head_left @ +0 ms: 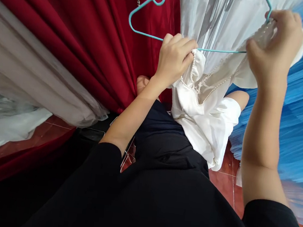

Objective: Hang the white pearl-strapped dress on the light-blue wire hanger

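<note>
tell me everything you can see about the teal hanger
The teal hanger is thin wire with a notched shoulder; its top runs out of frame. Its straight bottom bar lies level across the upper picture. A white garment trimmed with pearl beads hangs from it. The left hand grips the garment's shoulder at the bar; the right hand clasps the hanger's other end together with fabric.

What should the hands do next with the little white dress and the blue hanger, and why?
Probably the left hand should slip the white pearl-trimmed dress shoulder over the thin turquoise wire hanger, since that end pokes out bare while the right hand grips the other shoulder there.
</note>
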